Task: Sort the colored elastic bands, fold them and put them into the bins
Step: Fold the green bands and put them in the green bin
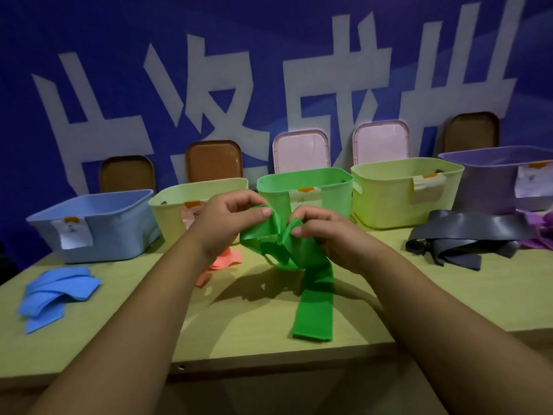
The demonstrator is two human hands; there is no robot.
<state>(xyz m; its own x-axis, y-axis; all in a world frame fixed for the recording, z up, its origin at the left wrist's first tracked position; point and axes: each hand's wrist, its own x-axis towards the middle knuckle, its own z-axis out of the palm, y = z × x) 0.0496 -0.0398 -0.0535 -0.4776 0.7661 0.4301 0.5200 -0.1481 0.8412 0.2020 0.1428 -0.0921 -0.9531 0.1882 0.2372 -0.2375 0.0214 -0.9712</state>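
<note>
On the yellow-green bench (239,333) a green elastic band (314,298) trails its tail, while the left hand (230,223) and right hand (326,235) each hold a pinching grip on its bunched top, before the green bin (332,190) and the blue lettered wall (119,31).

Two hands meet above a yellow-green worktop (239,330). The left hand (230,217) and the right hand (323,232) each pinch a bunched green elastic band (314,298), whose tail hangs down onto the worktop. Five open bins line the far edge: blue (98,226), pale yellow (176,202), green (326,187), pale yellow (398,196), purple (490,181). Blue bands (57,295) lie near left, dark grey bands (466,238) far right.
</note>
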